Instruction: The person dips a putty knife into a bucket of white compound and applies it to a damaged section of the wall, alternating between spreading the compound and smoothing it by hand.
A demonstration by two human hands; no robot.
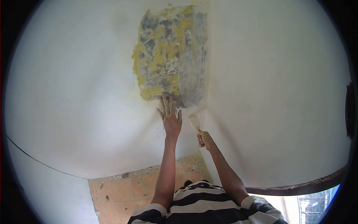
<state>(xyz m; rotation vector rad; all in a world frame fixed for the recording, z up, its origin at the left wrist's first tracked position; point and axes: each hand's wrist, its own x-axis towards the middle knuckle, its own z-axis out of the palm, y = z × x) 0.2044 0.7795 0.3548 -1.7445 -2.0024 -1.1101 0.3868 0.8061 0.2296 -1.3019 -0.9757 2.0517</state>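
Observation:
My left hand (171,120) reaches up to the white wall, fingers spread, its fingertips at the lower edge of a scraped patch (160,59). The patch shows yellow and grey layers where the white paint is off, with a smoother grey strip along its right side. A darker area lies around the fingertips. To the right and slightly lower, my right hand (204,140) is closed around the orange handle of a putty knife (194,121). Its broad, pale blade points up and to the left, just below the patch near the wall corner.
Another white wall (268,93) meets the patched one at the right. Debris lies scattered on the orange-tan floor (126,194) below. A dark-edged opening (298,190) lets in light at the lower right. A thin dark line (41,161) crosses the lower left.

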